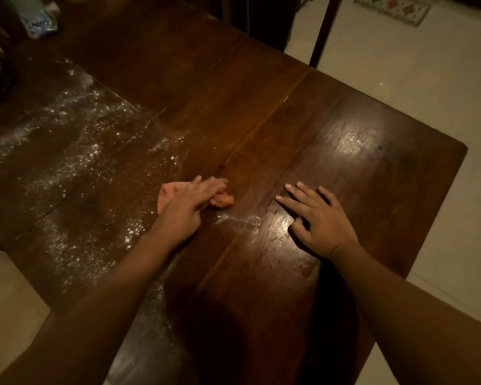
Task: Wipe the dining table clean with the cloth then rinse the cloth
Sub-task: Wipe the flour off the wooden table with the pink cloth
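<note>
— Head view, leftmost first: what's there?
— White powder strewn over the counter. A plastic bag sits far back, contents too dim to tell.
— And the cloth?
— The pink cloth lies mid-counter under the left hand, grip released, fingers pressing flat. The right hand is splayed on the wood nearby, grip released.

Dim room with a pale floor, a patterned rug and a dark wooden post

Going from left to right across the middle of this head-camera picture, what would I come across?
White powder spill → pink cloth pressed under the left hand → right hand flat on the wooden table → pale floor.
</note>
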